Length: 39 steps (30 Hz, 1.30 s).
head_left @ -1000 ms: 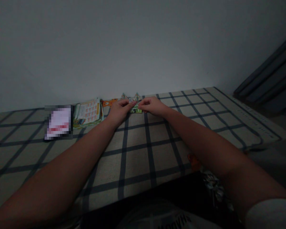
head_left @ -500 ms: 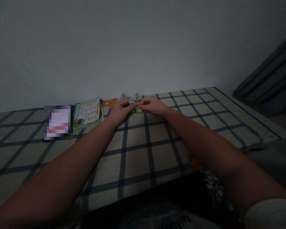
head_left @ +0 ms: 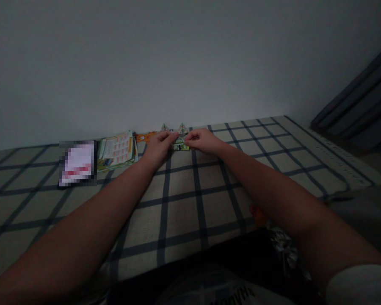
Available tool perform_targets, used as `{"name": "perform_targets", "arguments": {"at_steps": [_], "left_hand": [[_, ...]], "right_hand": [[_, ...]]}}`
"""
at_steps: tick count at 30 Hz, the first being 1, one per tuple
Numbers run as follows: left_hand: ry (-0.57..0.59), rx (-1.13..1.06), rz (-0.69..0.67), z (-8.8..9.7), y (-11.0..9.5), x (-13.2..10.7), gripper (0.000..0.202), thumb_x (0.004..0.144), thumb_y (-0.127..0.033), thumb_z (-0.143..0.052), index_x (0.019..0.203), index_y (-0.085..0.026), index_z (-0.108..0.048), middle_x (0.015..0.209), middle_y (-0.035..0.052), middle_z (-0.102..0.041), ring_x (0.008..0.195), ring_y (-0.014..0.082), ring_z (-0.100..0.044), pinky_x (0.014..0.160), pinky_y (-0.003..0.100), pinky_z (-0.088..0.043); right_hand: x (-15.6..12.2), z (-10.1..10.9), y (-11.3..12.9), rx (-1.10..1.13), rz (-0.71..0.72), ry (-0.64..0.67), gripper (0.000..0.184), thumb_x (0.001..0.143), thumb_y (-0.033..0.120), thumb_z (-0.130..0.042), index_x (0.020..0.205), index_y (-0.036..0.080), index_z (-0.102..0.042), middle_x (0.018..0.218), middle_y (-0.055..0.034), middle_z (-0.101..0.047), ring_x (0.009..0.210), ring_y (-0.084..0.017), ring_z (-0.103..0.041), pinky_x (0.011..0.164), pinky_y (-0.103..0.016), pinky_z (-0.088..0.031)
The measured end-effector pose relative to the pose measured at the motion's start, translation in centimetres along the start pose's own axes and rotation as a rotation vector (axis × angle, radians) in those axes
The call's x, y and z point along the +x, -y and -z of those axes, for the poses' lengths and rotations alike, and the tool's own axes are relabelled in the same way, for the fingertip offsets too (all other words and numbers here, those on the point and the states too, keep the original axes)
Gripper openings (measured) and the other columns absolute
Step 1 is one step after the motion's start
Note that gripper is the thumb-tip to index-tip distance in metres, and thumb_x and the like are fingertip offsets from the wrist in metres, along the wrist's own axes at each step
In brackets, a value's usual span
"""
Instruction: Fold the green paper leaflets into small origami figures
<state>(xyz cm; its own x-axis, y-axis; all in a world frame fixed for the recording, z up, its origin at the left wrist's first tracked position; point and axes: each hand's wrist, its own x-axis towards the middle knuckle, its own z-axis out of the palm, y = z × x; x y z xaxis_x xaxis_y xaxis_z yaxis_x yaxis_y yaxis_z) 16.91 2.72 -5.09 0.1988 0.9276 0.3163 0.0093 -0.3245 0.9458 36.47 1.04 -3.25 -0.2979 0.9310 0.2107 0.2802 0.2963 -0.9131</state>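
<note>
A small piece of folded printed paper (head_left: 180, 147), green and white, lies near the back of the table between my two hands. My left hand (head_left: 158, 146) rests on its left side, thumb and fingers closed at the paper's edge. From the right, my right hand (head_left: 201, 140) pinches the paper's right edge between thumb and forefinger. Just beyond the hands, two pointed paper peaks (head_left: 182, 127) stand up; whether they belong to the same sheet I cannot tell. Part of the paper is hidden by my left fingers.
Left of my hands lie an orange picture with a bear (head_left: 142, 138), a stack of printed sheets (head_left: 117, 149) and a blurred-out lit screen (head_left: 79, 161). A checked cloth (head_left: 180, 212) covers the table. Behind it rises a wall; a dark curtain (head_left: 362, 97) hangs at right.
My left thumb and fingers have drawn back a little from my right fingertips, leaving more of the green folded paper showing. My right hand has barely moved.
</note>
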Motion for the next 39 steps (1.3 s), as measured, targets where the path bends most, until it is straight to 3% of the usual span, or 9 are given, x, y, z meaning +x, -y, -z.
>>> {"name": "perform_targets", "arguments": {"at_steps": [6, 12, 17, 24, 29, 35, 39], "left_hand": [[-0.047, 0.039, -0.076, 0.14, -0.08, 0.19, 0.04, 0.071, -0.053, -0.082, 0.062, -0.02, -0.061, 0.059, -0.0023, -0.052, 0.058, 0.0128, -0.044, 0.061, 0.029, -0.038], [-0.087, -0.08, -0.045, 0.1, 0.21, 0.42, 0.034, 0.072, -0.046, -0.079, 0.059, -0.02, -0.06, 0.054, -0.003, -0.047, 0.053, 0.0121, -0.042, 0.054, 0.028, -0.033], [-0.063, -0.145, -0.031, 0.08, 0.23, 0.42, 0.03, 0.073, -0.045, -0.079, 0.066, -0.02, -0.065, 0.062, -0.0007, -0.056, 0.056, 0.0123, -0.05, 0.054, 0.026, -0.039], [0.016, -0.212, 0.005, -0.13, -0.25, 0.17, 0.032, 0.072, -0.044, -0.081, 0.094, -0.021, -0.077, 0.073, 0.0013, -0.066, 0.057, 0.0116, -0.054, 0.052, 0.024, -0.04], [0.014, -0.127, -0.041, -0.27, -0.73, -0.16, 0.034, 0.072, -0.047, -0.083, 0.09, -0.019, -0.076, 0.072, 0.0015, -0.066, 0.059, 0.012, -0.054, 0.057, 0.025, -0.043], [-0.026, -0.056, -0.061, -0.28, -0.41, 0.09, 0.041, 0.069, -0.052, -0.086, 0.09, -0.02, -0.072, 0.072, 0.0011, -0.066, 0.061, 0.0129, -0.055, 0.058, 0.026, -0.042], [-0.053, -0.004, -0.118, -0.15, 0.14, 0.59, 0.043, 0.065, -0.054, -0.088, 0.086, -0.02, -0.07, 0.065, -0.0022, -0.061, 0.058, 0.012, -0.053, 0.057, 0.025, -0.042]], "right_hand": [[0.1, -0.07, -0.3, 0.004, 0.015, 0.006, 0.008, 0.079, 0.022, -0.072, 0.079, 0.014, -0.071, 0.069, -0.0001, -0.066, 0.063, -0.01, -0.057, 0.063, -0.023, -0.044], [0.15, -0.19, -0.03, 0.003, -0.006, 0.005, 0.009, 0.078, 0.022, -0.073, 0.081, 0.014, -0.071, 0.071, -0.0001, -0.067, 0.064, -0.011, -0.057, 0.065, -0.024, -0.045], [-0.03, -0.15, 0.07, 0.031, -0.029, -0.017, 0.006, 0.081, 0.021, -0.072, 0.082, 0.015, -0.071, 0.072, -0.0005, -0.066, 0.064, -0.011, -0.057, 0.062, -0.023, -0.045], [0.38, 0.1, -0.37, 0.139, -0.088, -0.065, 0.008, 0.09, 0.019, -0.067, 0.083, 0.017, -0.07, 0.073, 0.0003, -0.065, 0.061, -0.008, -0.056, 0.056, -0.018, -0.048], [0.48, 0.23, -0.59, 0.133, -0.078, -0.085, 0.008, 0.091, 0.022, -0.068, 0.092, 0.017, -0.075, 0.084, -0.0023, -0.071, 0.065, -0.009, -0.059, 0.054, -0.017, -0.048], [0.28, 0.35, -0.79, 0.085, 0.003, -0.075, 0.022, 0.092, 0.031, -0.07, 0.107, 0.019, -0.08, 0.107, -0.0056, -0.077, 0.086, -0.013, -0.067, 0.062, -0.019, -0.052], [0.37, 0.48, -0.88, 0.059, 0.053, -0.093, 0.023, 0.088, 0.029, -0.075, 0.107, 0.018, -0.082, 0.107, -0.0069, -0.079, 0.091, -0.014, -0.069, 0.079, -0.024, -0.055]]}}
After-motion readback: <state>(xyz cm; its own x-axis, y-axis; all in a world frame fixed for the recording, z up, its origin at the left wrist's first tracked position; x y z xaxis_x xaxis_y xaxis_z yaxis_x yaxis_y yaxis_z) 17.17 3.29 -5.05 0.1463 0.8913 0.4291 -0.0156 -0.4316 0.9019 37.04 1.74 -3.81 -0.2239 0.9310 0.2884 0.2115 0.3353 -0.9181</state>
